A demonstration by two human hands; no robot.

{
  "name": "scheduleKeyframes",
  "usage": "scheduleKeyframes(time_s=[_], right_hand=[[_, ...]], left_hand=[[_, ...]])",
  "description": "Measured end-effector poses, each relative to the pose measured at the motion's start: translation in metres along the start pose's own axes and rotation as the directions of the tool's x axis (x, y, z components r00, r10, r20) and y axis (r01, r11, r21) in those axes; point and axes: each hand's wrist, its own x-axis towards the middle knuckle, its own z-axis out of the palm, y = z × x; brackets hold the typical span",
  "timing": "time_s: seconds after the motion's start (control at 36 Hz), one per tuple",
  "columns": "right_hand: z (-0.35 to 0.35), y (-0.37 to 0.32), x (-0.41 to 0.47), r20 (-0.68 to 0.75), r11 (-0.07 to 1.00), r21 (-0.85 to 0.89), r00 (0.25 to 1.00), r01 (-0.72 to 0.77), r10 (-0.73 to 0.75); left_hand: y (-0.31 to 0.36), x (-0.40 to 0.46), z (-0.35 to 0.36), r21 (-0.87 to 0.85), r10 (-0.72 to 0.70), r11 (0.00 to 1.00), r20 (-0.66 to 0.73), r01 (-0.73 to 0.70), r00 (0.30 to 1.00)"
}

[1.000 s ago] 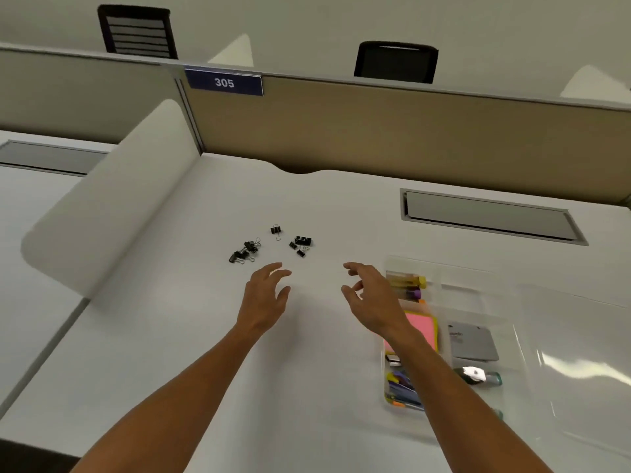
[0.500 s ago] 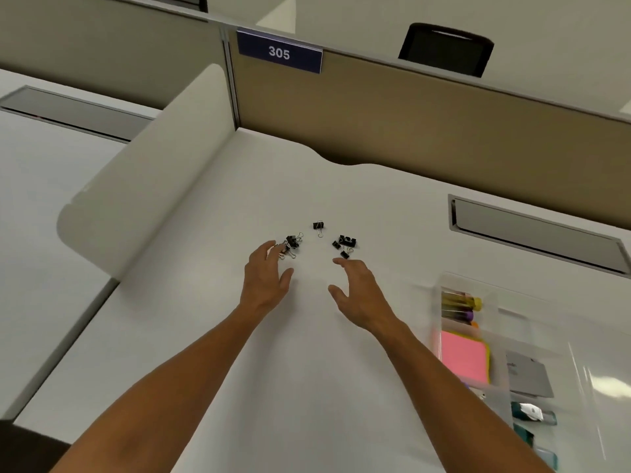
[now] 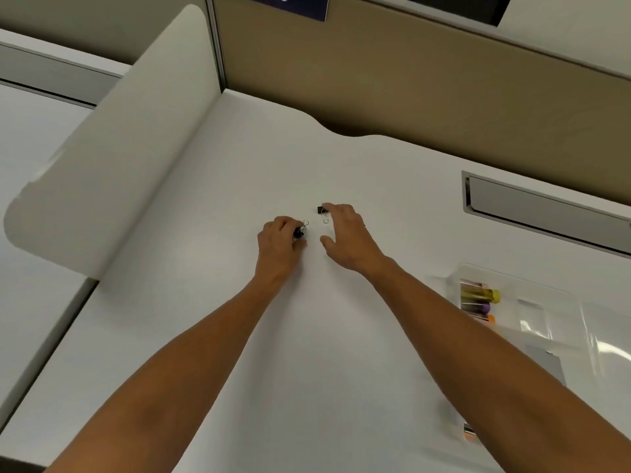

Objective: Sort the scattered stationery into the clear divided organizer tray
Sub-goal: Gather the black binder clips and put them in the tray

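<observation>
Binder clips (image 3: 299, 231) are pinched in the left hand (image 3: 278, 242); right hand (image 3: 345, 237) fingers are spread over another clip (image 3: 321, 210) on the tabletop (image 3: 239, 336). Markers (image 3: 479, 302) are already held in the tray (image 3: 546, 322); clips remain unsorted.

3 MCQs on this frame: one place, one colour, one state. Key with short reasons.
1. Where is the clear organizer tray?
A. right of the hands
B. left of the hands
C. behind the divider

2. What colour are the binder clips on the desk?
A. red
B. black
C. white

3. What is the left hand doing?
A. resting flat and open
B. raised off the desk
C. curled around clips

Key: A, the tray sits at the frame's right edge; B, the clip bodies are black; C, the fingers close on a clip cluster, while the right hand is spread open.
</observation>
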Motion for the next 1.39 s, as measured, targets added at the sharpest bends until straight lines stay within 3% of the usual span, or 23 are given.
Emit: scheduleKeyframes(time_s=[0.19, 0.39, 0.5, 0.61, 0.72, 0.86, 1.14, 1.28, 1.39], right_hand=[[0.004, -0.005, 0.032, 0.058, 0.991, -0.135, 0.998, 0.018, -0.01], [0.012, -0.008, 0.05, 0.145, 0.973, -0.228, 0.989, 0.034, -0.001], [0.022, -0.01, 0.047, 0.134, 0.982, -0.181, 0.991, 0.05, -0.026], [0.03, -0.015, 0.041, 0.134, 0.997, -0.068, 0.991, 0.04, -0.03], [0.034, -0.022, 0.033, 0.135, 0.999, 0.013, 0.99, 0.044, -0.045], [0.041, -0.02, 0.026, 0.111, 0.985, -0.09, 0.985, 0.145, -0.135], [0.049, -0.004, 0.017, 0.037, 0.982, -0.095, 0.987, 0.162, -0.16], [0.059, 0.007, 0.004, -0.046, 0.959, -0.197, 0.976, 0.202, -0.215], [0.07, 0.016, -0.008, -0.137, 0.877, -0.417, 0.937, 0.239, -0.32]], left_hand=[[0.001, -0.003, -0.007, -0.155, 0.002, 0.988, -0.044, -0.009, 0.999], [-0.004, -0.008, -0.014, -0.192, 0.021, 0.981, -0.087, -0.038, 0.996], [-0.006, -0.008, -0.014, -0.232, -0.002, 0.972, -0.113, -0.024, 0.994], [-0.005, -0.007, -0.014, -0.345, -0.148, 0.932, -0.078, 0.112, 0.986], [-0.005, -0.01, -0.015, -0.216, -0.07, 0.975, -0.077, 0.052, 0.995], [-0.017, -0.019, -0.013, 0.0, 0.03, 1.0, 0.028, -0.03, 0.999], [-0.027, -0.017, -0.027, -0.108, 0.087, 0.992, 0.27, -0.06, 0.959], [-0.03, -0.021, -0.027, -0.095, 0.107, 0.991, 0.202, -0.089, 0.973], [-0.023, -0.024, -0.024, -0.023, 0.12, 0.993, 0.156, -0.118, 0.981]])
